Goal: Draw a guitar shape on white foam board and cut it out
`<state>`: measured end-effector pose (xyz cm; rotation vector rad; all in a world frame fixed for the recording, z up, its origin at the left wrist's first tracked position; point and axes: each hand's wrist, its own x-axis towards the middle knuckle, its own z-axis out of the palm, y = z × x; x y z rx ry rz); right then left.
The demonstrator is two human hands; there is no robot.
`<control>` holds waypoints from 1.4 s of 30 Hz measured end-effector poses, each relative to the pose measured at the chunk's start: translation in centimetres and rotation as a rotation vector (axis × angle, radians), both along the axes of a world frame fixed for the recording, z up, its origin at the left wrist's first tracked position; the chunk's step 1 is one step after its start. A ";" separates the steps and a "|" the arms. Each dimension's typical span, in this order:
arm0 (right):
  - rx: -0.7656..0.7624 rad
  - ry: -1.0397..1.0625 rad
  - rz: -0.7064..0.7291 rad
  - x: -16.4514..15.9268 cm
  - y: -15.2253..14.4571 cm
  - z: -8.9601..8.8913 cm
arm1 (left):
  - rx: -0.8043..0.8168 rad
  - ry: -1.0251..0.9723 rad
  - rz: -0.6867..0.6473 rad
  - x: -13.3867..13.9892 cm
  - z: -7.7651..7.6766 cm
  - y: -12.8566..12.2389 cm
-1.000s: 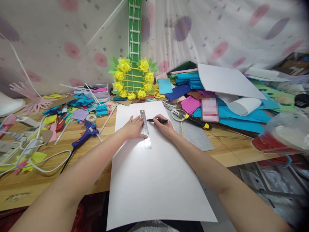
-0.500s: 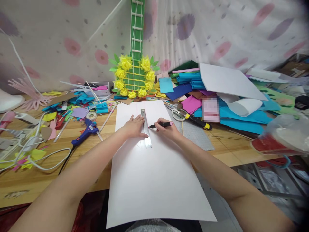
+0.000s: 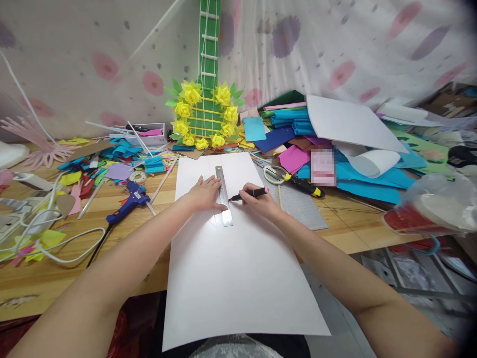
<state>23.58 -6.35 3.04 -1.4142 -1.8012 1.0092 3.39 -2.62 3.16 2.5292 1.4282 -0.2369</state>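
A large sheet of white paper [image 3: 242, 278] lies on the wooden table and hangs over its front edge. On it rests a metal ruler [image 3: 226, 217], pointing away from me with a slight tilt. My left hand [image 3: 204, 194] lies flat with its fingers apart, pressing on the ruler's left side and the paper. My right hand [image 3: 257, 200] grips a black marker pen [image 3: 255, 193] with a pink end. The pen's tip meets the paper at the ruler's right edge. Any line drawn there is too faint to make out.
Behind the paper stands a green guitar-shaped craft [image 3: 208, 117] with yellow paper flowers. A blue glue gun [image 3: 128, 203] and scraps lie left. Scissors [image 3: 276, 175], a yellow-black cutter [image 3: 305, 185], a grey mat [image 3: 303, 214], stacked coloured paper [image 3: 368, 186] and a plastic cup [image 3: 432, 211] are right.
The pen tip has slid a little towards me along the ruler's right edge. My left hand and the ruler keep their place on the paper. The whole view has shifted slightly.
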 end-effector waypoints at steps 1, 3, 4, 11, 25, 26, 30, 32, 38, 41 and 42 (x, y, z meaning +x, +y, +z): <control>0.011 0.007 -0.014 -0.1 -0.1 0.1 | 0.001 0.000 0.002 0.0 0.0 0.0; 0.031 0.023 -0.037 -0.2 -0.2 0.0 | -0.001 0.001 0.002 0.0 -0.1 0.0; 0.028 0.025 -0.044 -0.1 -0.2 0.0 | -0.001 0.003 0.000 0.0 -0.1 0.0; -0.087 0.014 0.006 0.2 -0.7 0.2 | -0.004 -0.003 0.007 0.0 -0.1 0.1; -0.100 0.114 -0.035 0.7 -0.2 -0.6 | 0.004 -0.052 0.039 -0.3 -0.6 0.2; -0.104 0.121 -0.031 0.7 -0.1 -0.7 | 0.004 -0.059 0.036 -0.3 -0.7 0.2; -0.123 0.148 -0.012 0.9 0.0 -1.3 | 0.006 -0.070 0.033 -0.4 -0.8 0.3; -0.122 0.166 -0.042 1.0 0.0 -1.4 | 0.003 -0.067 0.037 -0.4 -0.8 0.3; -0.129 0.178 0.024 1.3 -0.1 -1.7 | -0.010 -0.068 0.037 -0.3 -0.7 0.3; -0.136 0.195 -0.012 1.3 0.0 -1.8 | -0.008 -0.064 0.037 -0.3 -0.7 0.3; -0.141 0.194 -0.008 1.2 0.0 -1.8 | -0.007 -0.061 0.038 -0.3 -0.7 0.3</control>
